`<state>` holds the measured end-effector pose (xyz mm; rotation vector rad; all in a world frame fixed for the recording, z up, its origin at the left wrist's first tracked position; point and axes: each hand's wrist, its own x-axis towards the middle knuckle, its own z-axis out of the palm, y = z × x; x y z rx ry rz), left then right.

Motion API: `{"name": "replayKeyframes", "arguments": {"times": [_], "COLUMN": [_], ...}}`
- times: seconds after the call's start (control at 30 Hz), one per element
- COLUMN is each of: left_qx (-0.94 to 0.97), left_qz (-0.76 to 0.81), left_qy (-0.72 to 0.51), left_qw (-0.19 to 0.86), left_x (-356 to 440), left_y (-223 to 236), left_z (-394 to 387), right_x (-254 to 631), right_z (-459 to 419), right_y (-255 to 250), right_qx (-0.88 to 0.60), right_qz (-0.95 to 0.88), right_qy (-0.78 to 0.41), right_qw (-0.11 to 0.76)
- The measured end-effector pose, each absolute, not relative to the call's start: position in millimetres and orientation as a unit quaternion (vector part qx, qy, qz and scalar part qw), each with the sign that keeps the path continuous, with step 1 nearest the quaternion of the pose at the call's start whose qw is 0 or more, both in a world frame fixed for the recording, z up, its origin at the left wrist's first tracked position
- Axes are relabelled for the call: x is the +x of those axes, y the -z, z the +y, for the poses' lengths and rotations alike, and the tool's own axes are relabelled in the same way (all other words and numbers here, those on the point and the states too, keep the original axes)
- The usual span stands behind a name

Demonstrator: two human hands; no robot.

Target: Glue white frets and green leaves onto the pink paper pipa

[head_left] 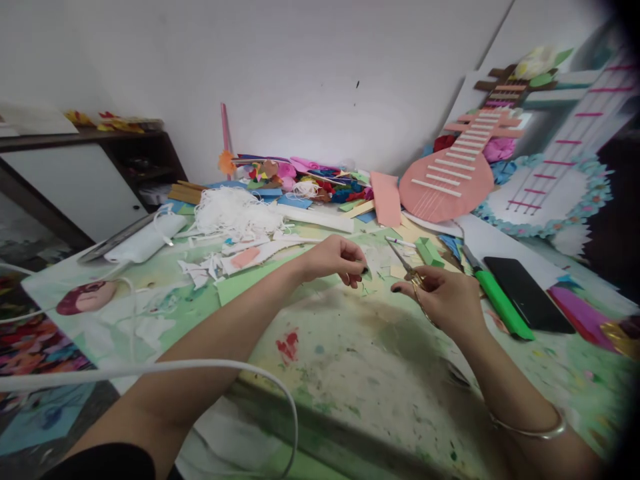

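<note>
Scissors [399, 256] look light, stiff — best held by the loops, where the right hand [453, 300] grips. Left hand [331, 258] curled — can't tell if it's pinching anything.

A slender pair of scissors [406, 267] with silvery blades and gold-toned handles sits in the right hand [440, 297], raised above the tabletop. The blades look nearly closed, tilted, their tips directed away and to the left. Small, thin green snippets [369, 289] lie scattered on the table just beside the left hand [340, 259].
</note>
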<state>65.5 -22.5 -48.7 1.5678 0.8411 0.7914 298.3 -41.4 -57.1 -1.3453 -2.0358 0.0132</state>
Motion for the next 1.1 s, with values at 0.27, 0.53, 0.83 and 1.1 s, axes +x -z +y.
{"name": "replayKeyframes", "arguments": {"times": [0.27, 0.53, 0.83, 1.1], "left_qx": [0.615, 0.619, 0.636, 0.617], "left_qz": [0.327, 0.345, 0.330, 0.317], "left_qy": [-0.359, -0.368, -0.363, -0.395], "left_qw": [0.621, 0.602, 0.596, 0.602], "left_x": [68.1, 73.7, 85.5, 91.5], "left_y": [47.0, 45.9, 41.6, 43.6], "left_z": [-25.5, -30.1, -38.6, -41.4], "right_x": [305.2, 289.1, 278.2, 277.8], "right_z": [-28.5, -47.0, -59.5, -59.9], "right_y": [60.4, 58.2, 60.7, 61.8], "right_qx": [-0.577, -0.463, -0.470, -0.479], "right_qz": [-0.753, -0.810, -0.812, -0.801], "right_qy": [-0.001, -0.091, -0.069, -0.071], "right_qw": [0.317, 0.348, 0.338, 0.351]}}
